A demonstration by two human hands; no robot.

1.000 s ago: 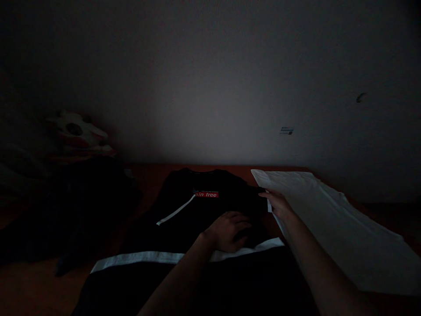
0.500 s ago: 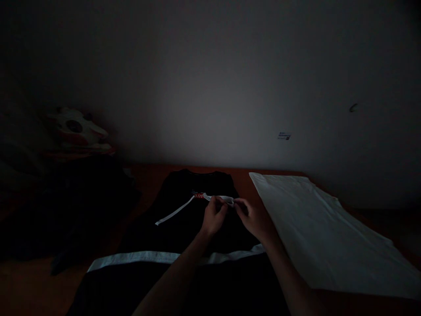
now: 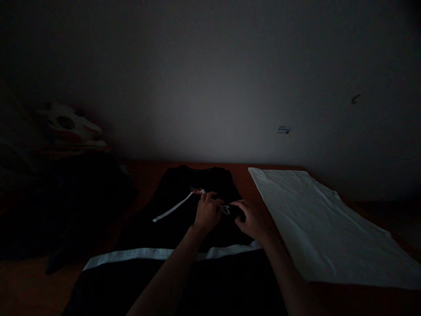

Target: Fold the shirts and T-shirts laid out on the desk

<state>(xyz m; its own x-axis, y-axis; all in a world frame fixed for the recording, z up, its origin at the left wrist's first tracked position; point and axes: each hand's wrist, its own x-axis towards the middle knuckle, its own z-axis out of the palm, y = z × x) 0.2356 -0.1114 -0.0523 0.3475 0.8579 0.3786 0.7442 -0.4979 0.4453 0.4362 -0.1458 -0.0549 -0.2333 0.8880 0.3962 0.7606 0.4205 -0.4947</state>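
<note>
A black shirt lies spread out with its neckline toward the wall, a small red patch with pale letters on its chest. From the patch a narrow white strip slants down to the left. Over the chest, my left hand has its fingers curled onto another white strip, whose looped end shows past the fingertips. Close to that loop, my right hand keeps thumb and fingers apart with nothing visible between them. A wider white band crosses the black cloth below, partly hidden by my left forearm.
A white cloth garment lies flat at the right on the brown surface. Dark cloth is heaped at the left, with a white and red object behind it. The wall bears a small label. The light is dim.
Both hands have moved slightly down. The right fingers have come off the white strip and spread, while its end has dropped into a small loop beside the left hand. The view has shifted slightly.
</note>
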